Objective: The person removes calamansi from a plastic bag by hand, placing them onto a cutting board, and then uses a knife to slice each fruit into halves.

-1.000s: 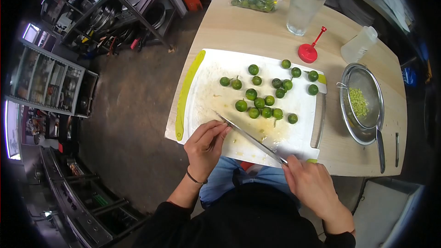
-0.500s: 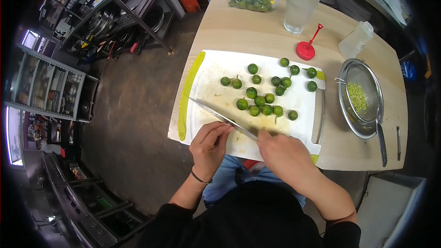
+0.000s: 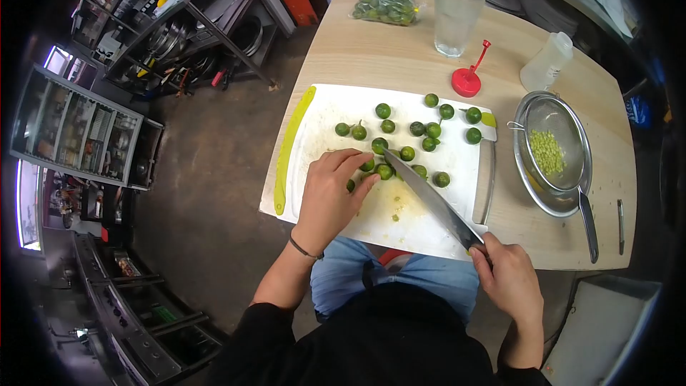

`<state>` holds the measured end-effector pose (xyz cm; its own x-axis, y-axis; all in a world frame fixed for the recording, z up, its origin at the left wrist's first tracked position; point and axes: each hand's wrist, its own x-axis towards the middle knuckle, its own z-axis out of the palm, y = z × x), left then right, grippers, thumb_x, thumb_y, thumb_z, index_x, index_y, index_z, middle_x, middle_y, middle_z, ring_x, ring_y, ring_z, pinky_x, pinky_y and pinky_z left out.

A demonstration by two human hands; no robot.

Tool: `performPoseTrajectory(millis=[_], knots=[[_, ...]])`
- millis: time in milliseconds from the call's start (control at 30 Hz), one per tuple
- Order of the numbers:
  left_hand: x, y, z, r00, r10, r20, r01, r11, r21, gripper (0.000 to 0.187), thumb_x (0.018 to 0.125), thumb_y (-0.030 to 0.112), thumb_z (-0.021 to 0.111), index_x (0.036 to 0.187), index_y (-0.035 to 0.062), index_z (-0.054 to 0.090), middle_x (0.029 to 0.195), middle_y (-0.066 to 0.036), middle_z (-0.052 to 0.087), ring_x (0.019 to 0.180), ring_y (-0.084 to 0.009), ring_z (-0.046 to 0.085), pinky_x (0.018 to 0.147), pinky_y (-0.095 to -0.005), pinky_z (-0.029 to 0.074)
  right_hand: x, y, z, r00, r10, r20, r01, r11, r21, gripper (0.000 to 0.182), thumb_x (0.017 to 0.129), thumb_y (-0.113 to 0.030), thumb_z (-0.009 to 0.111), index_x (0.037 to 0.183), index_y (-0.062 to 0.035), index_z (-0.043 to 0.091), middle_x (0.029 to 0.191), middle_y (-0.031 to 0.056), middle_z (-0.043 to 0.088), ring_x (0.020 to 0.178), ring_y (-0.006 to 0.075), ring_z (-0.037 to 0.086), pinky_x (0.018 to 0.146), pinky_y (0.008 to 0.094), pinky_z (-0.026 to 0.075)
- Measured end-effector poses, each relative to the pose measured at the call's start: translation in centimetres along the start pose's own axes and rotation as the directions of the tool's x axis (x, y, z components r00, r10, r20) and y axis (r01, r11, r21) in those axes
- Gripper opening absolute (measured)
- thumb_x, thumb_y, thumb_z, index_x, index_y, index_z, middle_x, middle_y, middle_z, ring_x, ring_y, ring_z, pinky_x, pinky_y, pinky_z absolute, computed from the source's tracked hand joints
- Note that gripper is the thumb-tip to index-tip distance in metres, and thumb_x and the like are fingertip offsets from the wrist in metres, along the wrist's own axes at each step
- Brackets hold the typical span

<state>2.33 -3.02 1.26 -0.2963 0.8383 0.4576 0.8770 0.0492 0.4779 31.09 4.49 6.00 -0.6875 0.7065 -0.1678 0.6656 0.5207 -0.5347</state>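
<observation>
My right hand (image 3: 509, 271) is closed on the handle of a long knife (image 3: 437, 201), whose blade slants up and left over the white cutting board (image 3: 314, 129). The knife's tip lies among the small green limes (image 3: 406, 154). My left hand (image 3: 334, 189) is over the left part of the lime group, fingers apart, with thumb and fingertips around limes near the tip; whether it grips one cannot be made out. More limes (image 3: 433, 130) are scattered over the upper right of the board. Small wet bits lie on the board below the blade.
A strainer with pale green seeds (image 3: 547, 152) rests on a metal bowl (image 3: 530, 184) at the right, near a pen (image 3: 621, 227). Behind the board are a bag of limes (image 3: 386, 6), a clear pitcher (image 3: 456, 18), a red lid (image 3: 466, 81) and a plastic bottle (image 3: 547, 62).
My left hand has moved up to the limes and opened from its pinch. The knife has swung round, its tip now at the limes, and my right hand has moved right and down.
</observation>
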Motion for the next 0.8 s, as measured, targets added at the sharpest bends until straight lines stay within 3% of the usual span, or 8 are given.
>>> performPoseTrajectory(millis=[67, 133, 267, 333, 367, 467, 600, 800], knots=[[0.3, -0.2, -0.1, 0.999, 0.008, 0.047, -0.008, 1.000, 0.014, 0.026, 0.078, 0.009, 0.077, 0.102, 0.0034, 0.069, 0.096, -0.010, 0.067, 0.090, -0.0295, 0.063, 0.078, -0.0375, 0.052, -0.6, 0.3, -0.1, 1.000, 0.011, 0.029, -0.011, 1.000, -0.007, 0.018, 0.092, -0.019, 0.063, 0.088, -0.0028, 0.056, 0.065, 0.0206, 0.062, 0.065, 0.0413, 0.063, 0.060, 0.0493, 0.050], [0.6, 0.3, -0.9, 0.951, -0.245, 0.190, 0.266, 0.960, -0.091, 0.029, 0.077, 0.004, 0.077, 0.105, 0.0044, 0.070, 0.095, -0.011, 0.069, 0.092, -0.0237, 0.066, 0.075, -0.0338, 0.053, -1.1, 0.2, -0.2, 0.998, 0.023, 0.060, -0.022, 1.000, -0.013, 0.018, 0.092, -0.019, 0.062, 0.087, -0.0029, 0.056, 0.066, 0.0202, 0.062, 0.065, 0.0409, 0.063, 0.060, 0.0493, 0.050], [0.0, -0.2, -2.4, 0.989, -0.134, 0.069, 0.142, 0.982, -0.125, 0.029, 0.078, -0.002, 0.075, 0.106, 0.0021, 0.068, 0.101, -0.011, 0.068, 0.098, -0.0215, 0.067, 0.079, -0.0325, 0.055, -1.6, -0.6, -0.4, 0.996, -0.049, 0.079, 0.054, 0.997, -0.056, 0.017, 0.092, -0.019, 0.062, 0.087, -0.0037, 0.055, 0.067, 0.0178, 0.063, 0.065, 0.0386, 0.064, 0.059, 0.0481, 0.051], [-1.3, -0.6, -3.2, 0.982, -0.186, -0.038, 0.146, 0.868, -0.474, 0.031, 0.079, -0.009, 0.072, 0.109, -0.0020, 0.066, 0.110, -0.013, 0.065, 0.104, -0.0214, 0.065, 0.090, -0.0330, 0.055, -1.5, -1.3, -0.1, 0.991, -0.089, 0.096, 0.095, 0.993, -0.065, 0.016, 0.092, -0.018, 0.062, 0.087, -0.0041, 0.055, 0.067, 0.0168, 0.063, 0.064, 0.0377, 0.064, 0.058, 0.0475, 0.051], [-1.7, -0.6, -3.3, 0.982, -0.187, -0.041, 0.146, 0.871, -0.469, 0.031, 0.079, -0.009, 0.072, 0.109, -0.0020, 0.066, 0.110, -0.013, 0.065, 0.104, -0.0214, 0.065, 0.090, -0.0330, 0.055, -1.3, -1.7, 0.2, 0.983, -0.136, 0.124, 0.146, 0.987, -0.073, 0.016, 0.092, -0.018, 0.061, 0.087, -0.0041, 0.055, 0.066, 0.0158, 0.063, 0.063, 0.0366, 0.064, 0.057, 0.0467, 0.051], [-3.3, -0.7, -3.3, 0.944, -0.331, -0.009, 0.180, 0.536, -0.825, 0.034, 0.080, -0.009, 0.072, 0.112, -0.0040, 0.064, 0.113, -0.011, 0.063, 0.105, -0.0186, 0.064, 0.095, -0.0322, 0.053, -0.6, -3.0, 1.6, 0.968, -0.204, 0.147, 0.220, 0.970, -0.100, 0.015, 0.092, -0.017, 0.060, 0.087, -0.0040, 0.055, 0.064, 0.0144, 0.063, 0.062, 0.0347, 0.065, 0.056, 0.0453, 0.052], [-4.9, -1.0, -2.6, 0.973, -0.196, -0.121, 0.099, 0.828, -0.552, 0.028, 0.076, -0.006, 0.076, 0.102, 0.0012, 0.069, 0.104, -0.011, 0.068, 0.101, -0.0199, 0.066, 0.088, -0.0305, 0.054, 0.7, -4.1, 2.8, 0.976, -0.201, 0.079, 0.213, 0.958, -0.190, 0.015, 0.094, -0.017, 0.057, 0.088, -0.0036, 0.055, 0.063, 0.0136, 0.062, 0.060, 0.0336, 0.064, 0.054, 0.0443, 0.052], [-5.6, -0.7, -0.9, 0.973, -0.129, -0.193, 0.091, 0.977, -0.193, 0.023, 0.072, 0.001, 0.080, 0.093, 0.0042, 0.071, 0.098, -0.010, 0.069, 0.087, -0.0209, 0.069, 0.074, -0.0296, 0.055, 1.1, -3.9, 2.4, 0.986, -0.160, 0.040, 0.164, 0.970, -0.178, 0.014, 0.094, -0.017, 0.058, 0.088, -0.0040, 0.055, 0.065, 0.0130, 0.063, 0.059, 0.0348, 0.064, 0.054, 0.0448, 0.052]])
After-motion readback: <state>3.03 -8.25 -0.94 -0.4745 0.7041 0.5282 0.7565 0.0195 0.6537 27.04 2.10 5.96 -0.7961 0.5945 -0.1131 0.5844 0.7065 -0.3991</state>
